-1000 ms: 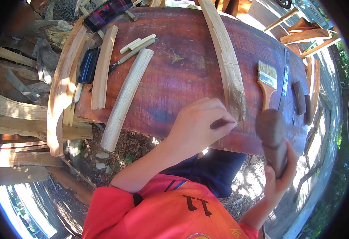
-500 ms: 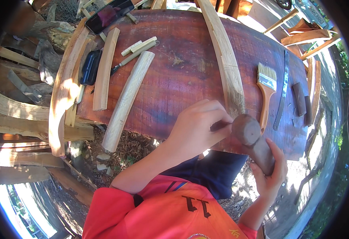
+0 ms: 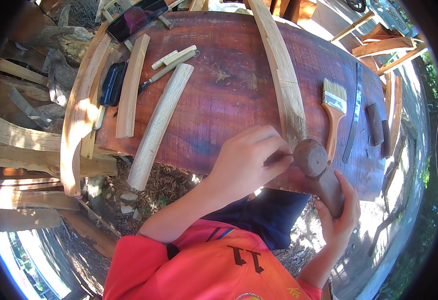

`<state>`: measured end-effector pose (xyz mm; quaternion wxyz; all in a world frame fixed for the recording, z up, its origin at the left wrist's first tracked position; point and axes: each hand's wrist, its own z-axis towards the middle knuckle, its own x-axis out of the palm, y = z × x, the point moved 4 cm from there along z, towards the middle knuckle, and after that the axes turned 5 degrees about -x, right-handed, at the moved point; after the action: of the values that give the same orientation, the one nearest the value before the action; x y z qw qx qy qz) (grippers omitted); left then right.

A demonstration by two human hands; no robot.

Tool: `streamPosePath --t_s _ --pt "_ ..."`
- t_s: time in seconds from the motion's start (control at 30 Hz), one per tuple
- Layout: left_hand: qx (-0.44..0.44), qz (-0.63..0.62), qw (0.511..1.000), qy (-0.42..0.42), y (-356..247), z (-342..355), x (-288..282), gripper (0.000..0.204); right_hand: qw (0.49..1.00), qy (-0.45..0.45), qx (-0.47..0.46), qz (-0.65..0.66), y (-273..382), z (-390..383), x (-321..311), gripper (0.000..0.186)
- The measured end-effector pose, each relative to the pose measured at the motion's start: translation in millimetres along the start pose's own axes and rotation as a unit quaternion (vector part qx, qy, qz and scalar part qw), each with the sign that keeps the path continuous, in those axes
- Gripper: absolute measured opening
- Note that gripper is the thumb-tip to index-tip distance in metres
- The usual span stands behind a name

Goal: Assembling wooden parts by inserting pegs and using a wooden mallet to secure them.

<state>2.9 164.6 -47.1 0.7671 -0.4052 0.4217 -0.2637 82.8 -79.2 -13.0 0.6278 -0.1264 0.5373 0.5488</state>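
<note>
My right hand grips a dark brown wooden mallet, its round head beside the near end of a long pale timber on the red-brown board. My left hand is pinched at that timber end, touching or very near the mallet head; what its fingertips hold is too small to make out. A paintbrush with a wooden handle, a flat metal strip and dark short pieces lie to the right. A round pale wood piece lies to the left.
On the board's left are wood strips, pale small sticks, a black oblong object and a phone. Curved timbers are stacked beyond the left edge; more wood pieces lie at the back right.
My right hand has brought the mallet leftward, from beside the brush to my left fingertips. Since half a second ago it has barely moved. My left hand stays in nearly the same place.
</note>
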Motion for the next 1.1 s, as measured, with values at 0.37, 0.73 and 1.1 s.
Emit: streamPosePath --t_s 0.37,0.73,1.1 --pt "-0.006 0.000 1.000 0.017 1.0 0.9 1.1 0.017 1.000 0.001 -0.004 -0.012 0.4 1.6 -0.7 0.080" --pt "-0.013 -0.028 0.995 0.099 -3.2 10.5 -17.8 0.023 0.999 0.040 -0.018 -0.005 4.3 4.0 2.0 0.078" --pt "0.123 0.181 0.975 0.028 4.5 47.7 -2.1 0.040 0.999 0.036 -0.023 -0.026 12.4 4.1 2.2 0.078"
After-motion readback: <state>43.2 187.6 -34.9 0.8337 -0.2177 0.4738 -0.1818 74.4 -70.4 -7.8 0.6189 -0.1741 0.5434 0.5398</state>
